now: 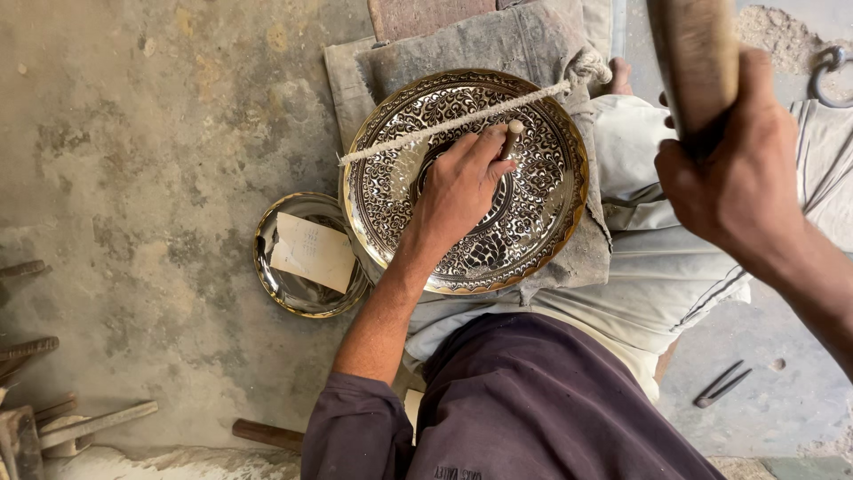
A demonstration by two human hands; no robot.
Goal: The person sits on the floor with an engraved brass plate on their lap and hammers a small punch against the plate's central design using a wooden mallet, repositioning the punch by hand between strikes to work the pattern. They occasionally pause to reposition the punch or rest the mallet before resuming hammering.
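Head view, looking straight down.

Centre of frame: a large round engraved metal plate (465, 182), silver-toned with a gold rim, its face covered in dense floral pattern. It lies on a grey padded cloth (533, 49) that rests over the person's lap. A white twisted cord (453, 123) crosses the upper part of the plate from its left rim up to the right, where it ends in a knot at the cloth's edge.

Left hand (459, 188): laid on the middle of the plate, fingers curled and pinching a short metal punch (511, 139), which stands tilted with its tip on the plate surface. The forearm runs down to a dark purple sleeve at lower centre.

Right hand (733, 173): upper right of frame, well apart from the plate, closed in a fist around a wooden handle (697, 58) that extends up out of frame. The head of the tool is not visible.

Left of the large plate: a smaller plain metal dish (283, 284) on the concrete floor (151, 178), its rim tucked just under the large plate's edge. A folded piece of paper (313, 252) lies in it.

Lower left corner: several tools with wooden handles (93, 422) on the floor. Lower right: a dark pair of metal tongs (721, 384). Upper right edge: a metal ring (831, 71) beside a patch of sandy dust.
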